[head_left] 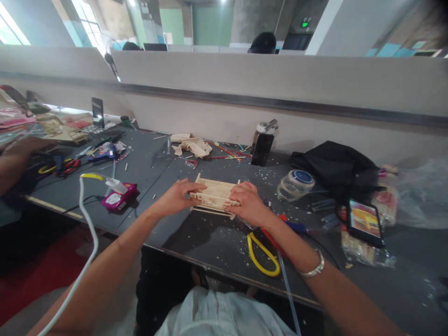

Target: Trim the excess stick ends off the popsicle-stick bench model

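Note:
Between my two hands is a small model built of pale wooden sticks [214,190], with upright posts at its corners and slats along its length. My left hand [179,196] is closed on its left end, thumb and fingers on the sticks. On the right end, my right hand [248,201] is closed with its fingers bent over the frame. The model is just above or on the dark tabletop; I cannot tell which. Close to my right forearm lie scissors with yellow and red handles [264,261] and a blue tool [296,227], partly hidden by the arm.
A purple power block [119,198] with a white plug and cable stands left. Behind are a crumpled beige cloth [194,147], an upright phone [262,149] and a clear jar [296,184]. Right lie a black bag [336,163] and a lit phone [365,221]. Another person's arm [17,161] is far left.

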### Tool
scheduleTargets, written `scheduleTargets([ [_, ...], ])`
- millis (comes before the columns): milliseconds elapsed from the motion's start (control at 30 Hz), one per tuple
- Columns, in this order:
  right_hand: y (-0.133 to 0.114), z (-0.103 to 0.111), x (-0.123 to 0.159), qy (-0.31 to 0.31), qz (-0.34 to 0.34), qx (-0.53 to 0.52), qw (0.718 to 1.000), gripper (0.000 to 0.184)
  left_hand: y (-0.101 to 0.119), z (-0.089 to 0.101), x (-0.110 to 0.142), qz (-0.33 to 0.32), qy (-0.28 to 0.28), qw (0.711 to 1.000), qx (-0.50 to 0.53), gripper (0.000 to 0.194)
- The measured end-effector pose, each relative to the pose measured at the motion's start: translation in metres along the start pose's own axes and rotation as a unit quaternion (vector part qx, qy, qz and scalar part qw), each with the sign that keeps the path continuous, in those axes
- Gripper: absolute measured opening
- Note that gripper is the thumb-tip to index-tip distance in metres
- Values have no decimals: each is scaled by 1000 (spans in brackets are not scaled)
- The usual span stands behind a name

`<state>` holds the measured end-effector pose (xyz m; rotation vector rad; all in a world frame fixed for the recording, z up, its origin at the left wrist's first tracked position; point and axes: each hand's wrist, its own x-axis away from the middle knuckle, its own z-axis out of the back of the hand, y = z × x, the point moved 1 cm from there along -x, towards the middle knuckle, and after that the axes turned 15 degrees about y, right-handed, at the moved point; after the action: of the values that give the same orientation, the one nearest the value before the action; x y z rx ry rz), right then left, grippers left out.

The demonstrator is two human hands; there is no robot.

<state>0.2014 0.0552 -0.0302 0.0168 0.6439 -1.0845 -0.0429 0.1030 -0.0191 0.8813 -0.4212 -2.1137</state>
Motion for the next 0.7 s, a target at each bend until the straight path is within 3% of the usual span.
scheduleTargets([
  [167,-1,3,-5,-21,9,-16,1000,13,4,5,-5,-26,-28,999,-21,39],
  [300,-8,6,-16,-21,5,-31,999,30,7,5,-11,-40,-40,998,-3,29],
  [467,-25,6,-34,-51,16,-8,999,21,10,2,-17,-54,-79,995,-15,15],
  [700,-40,3,-42,-86,36,55,994,15,13,2,-19,-71,-73,995,19,19],
])
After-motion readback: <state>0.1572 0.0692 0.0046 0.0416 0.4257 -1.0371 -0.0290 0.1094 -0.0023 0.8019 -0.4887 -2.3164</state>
